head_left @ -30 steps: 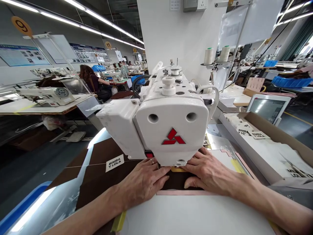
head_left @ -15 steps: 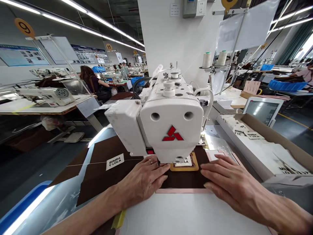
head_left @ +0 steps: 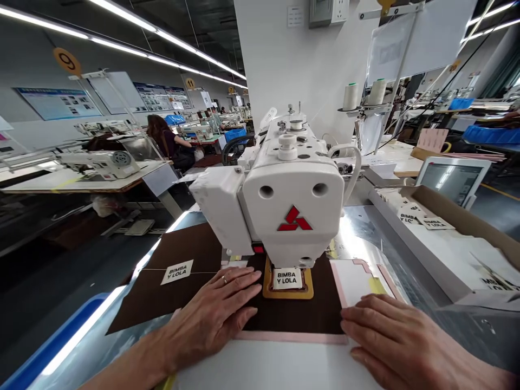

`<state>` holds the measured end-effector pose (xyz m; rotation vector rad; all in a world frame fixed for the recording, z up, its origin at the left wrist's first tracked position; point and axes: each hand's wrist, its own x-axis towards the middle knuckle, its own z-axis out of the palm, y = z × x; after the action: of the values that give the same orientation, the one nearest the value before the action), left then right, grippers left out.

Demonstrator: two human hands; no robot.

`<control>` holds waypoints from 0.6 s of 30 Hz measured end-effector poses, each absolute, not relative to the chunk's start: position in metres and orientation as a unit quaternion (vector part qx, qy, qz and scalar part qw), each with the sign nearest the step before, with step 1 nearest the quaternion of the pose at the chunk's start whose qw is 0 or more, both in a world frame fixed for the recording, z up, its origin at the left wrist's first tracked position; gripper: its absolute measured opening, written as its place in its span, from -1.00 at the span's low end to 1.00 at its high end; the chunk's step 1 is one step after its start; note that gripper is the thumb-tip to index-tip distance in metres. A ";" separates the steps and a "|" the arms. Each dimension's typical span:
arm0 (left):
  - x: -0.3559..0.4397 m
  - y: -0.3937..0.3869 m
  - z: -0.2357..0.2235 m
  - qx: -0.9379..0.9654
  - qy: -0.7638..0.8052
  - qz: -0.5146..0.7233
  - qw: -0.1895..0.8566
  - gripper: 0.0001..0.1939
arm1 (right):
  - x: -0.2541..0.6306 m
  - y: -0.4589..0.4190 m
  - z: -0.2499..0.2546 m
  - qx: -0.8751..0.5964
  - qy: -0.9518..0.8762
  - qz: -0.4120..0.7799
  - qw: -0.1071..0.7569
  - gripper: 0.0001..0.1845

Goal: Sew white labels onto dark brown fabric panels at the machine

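A white sewing machine (head_left: pixel 292 200) stands in front of me with its head over dark brown fabric (head_left: pixel 292 317). Under the head, a yellow clamp frame (head_left: pixel 288 294) surrounds a white label (head_left: pixel 287 279) printed BIMBA Y LOLA. Left of this frame my left hand (head_left: pixel 219 306) lies flat on the fabric, fingers stretched out. My right hand (head_left: pixel 385 330) rests with extended fingers at the fabric's right edge, by the pink-edged white template (head_left: pixel 349 276). Further left, a second brown piece (head_left: pixel 140 298) bears another label (head_left: pixel 177 272), joined by a thread.
At the right stands a long box (head_left: pixel 459 265) holding many labels, with a tablet screen (head_left: pixel 453 181) behind it. Thread cones (head_left: pixel 350 97) sit on a stand. A blue bin (head_left: pixel 60 341) is at lower left. A person (head_left: pixel 166 138) sits at another table.
The fabric, clamp frame and label have come toward me and left, bringing the label clear of the machine head. Both hands have moved back with them. The view has shifted slightly.
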<state>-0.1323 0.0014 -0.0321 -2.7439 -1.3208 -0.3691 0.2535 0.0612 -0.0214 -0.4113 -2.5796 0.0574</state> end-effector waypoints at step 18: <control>-0.079 0.052 -0.020 -0.918 -0.388 -0.058 -0.059 -0.42 | 0.198 0.089 -0.044 -0.149 -0.966 0.076 0.198 -0.54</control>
<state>-0.0793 0.0519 -0.0199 -2.9974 -1.2665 -0.1878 0.1975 0.0888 -0.0440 -0.4179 -2.7025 0.2114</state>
